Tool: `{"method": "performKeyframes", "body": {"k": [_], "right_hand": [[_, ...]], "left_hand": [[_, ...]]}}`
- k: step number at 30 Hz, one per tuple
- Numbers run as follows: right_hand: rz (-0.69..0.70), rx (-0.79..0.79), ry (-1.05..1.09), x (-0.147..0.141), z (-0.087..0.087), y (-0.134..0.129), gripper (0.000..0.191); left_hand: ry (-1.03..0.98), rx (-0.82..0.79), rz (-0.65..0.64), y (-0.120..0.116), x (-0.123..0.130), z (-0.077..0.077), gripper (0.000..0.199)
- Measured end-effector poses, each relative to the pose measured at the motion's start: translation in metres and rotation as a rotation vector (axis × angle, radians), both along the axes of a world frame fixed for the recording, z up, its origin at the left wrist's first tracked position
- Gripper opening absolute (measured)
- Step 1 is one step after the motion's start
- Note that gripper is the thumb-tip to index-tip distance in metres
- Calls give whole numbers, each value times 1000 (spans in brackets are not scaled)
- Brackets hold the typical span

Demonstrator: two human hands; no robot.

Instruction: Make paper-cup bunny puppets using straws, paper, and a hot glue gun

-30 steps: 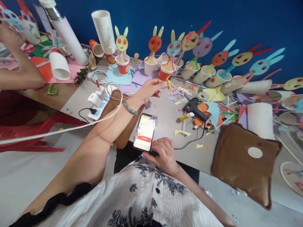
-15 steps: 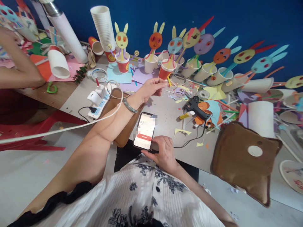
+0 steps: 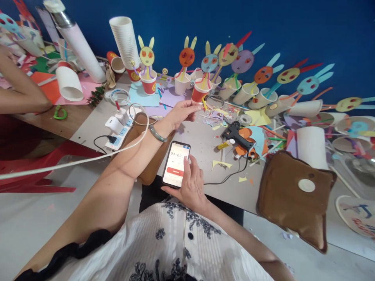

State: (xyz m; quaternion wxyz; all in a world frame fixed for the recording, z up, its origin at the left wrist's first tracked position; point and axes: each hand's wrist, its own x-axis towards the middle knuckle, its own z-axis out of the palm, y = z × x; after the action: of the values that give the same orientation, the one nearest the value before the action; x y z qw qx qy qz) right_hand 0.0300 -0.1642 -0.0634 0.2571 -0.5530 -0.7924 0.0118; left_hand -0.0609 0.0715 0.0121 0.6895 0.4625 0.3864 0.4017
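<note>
Head view: "Where are the two hands?"

"The left hand reaches over the worktop, a bangle around its wrist. Its thumb and fingertips are closed in a pinch just in front of a red paper cup. A small yellow piece shows at the fingertips; I cannot tell whether they hold it."

"And the right hand?"

"It is at the smartphone, near the front edge of the worktop. The thumb lies along the phone's lower end and the index finger reaches over the right side of the lit screen, which reads 03:02. I cannot tell how firmly it grips."

"What surrounds them?"

"Right of the left hand are paper scraps, a tape roll, a black glue gun and a yellow tube with a white cap. A brown pouch lies farther right, over the worktop's front edge. To the left are a power strip with plugs in it, a tall stack of paper cups and a co-worker's arm."

"Along the wall?"

"Paper rabbits with colored faces, several standing in cups."
</note>
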Motion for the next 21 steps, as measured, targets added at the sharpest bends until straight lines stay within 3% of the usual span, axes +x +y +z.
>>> {"method": "performKeyframes", "body": {"k": [5,12,18,21], "right_hand": [[-11,-2,-72,-8,5,2,116],[-84,-17,-55,12,8,2,101],[-127,-33,-124,20,12,11,116],[-144,-65,-135,21,15,17,114]], "left_hand": [[-13,17,11,0,0,-2,17],[-14,24,10,1,-1,-3,14],[2,2,7,-1,-1,0,10],[4,8,15,0,-2,-2,8]]}}
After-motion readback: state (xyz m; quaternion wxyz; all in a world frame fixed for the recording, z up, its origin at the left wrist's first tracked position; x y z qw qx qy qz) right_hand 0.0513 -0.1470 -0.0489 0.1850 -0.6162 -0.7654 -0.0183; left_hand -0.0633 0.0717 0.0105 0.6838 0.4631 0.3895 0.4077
